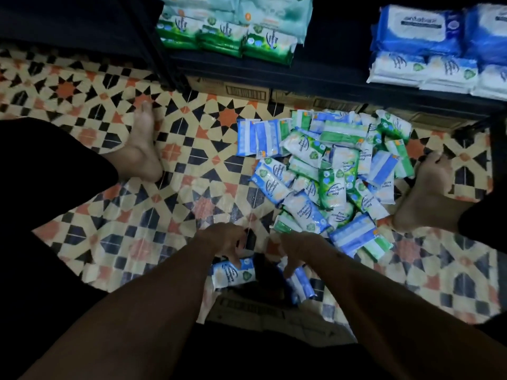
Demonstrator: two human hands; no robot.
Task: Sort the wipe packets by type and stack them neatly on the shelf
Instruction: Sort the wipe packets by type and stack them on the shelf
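The tiled floor [192, 149], in orange, black and cream stars, spreads out under and around both hands. Far ahead of the hands runs a dark shelf [329, 78]; on it the green stacks [227, 34] stand ahead and slightly left of the hands, and the blue stacks [428, 50] stand well to the right. Between the shelf and the hands, just ahead and to the right of the right hand, lies the pile of wipe packets [329, 171], green and blue ones mixed and overlapping at all angles. A bare left foot [140, 149] rests on the floor ahead and left of the hands, and a bare right foot [428, 193] touches the pile's right edge. Directly beneath the hands sits a flattened cardboard box [247, 308]. The left hand [225, 242] reaches down with curled fingers that grip a blue-and-white packet [233, 272] by its upper edge. Just beside it, the right hand [296, 250] has its fingers curled round a second blue packet [299, 283], which is tilted and blurred
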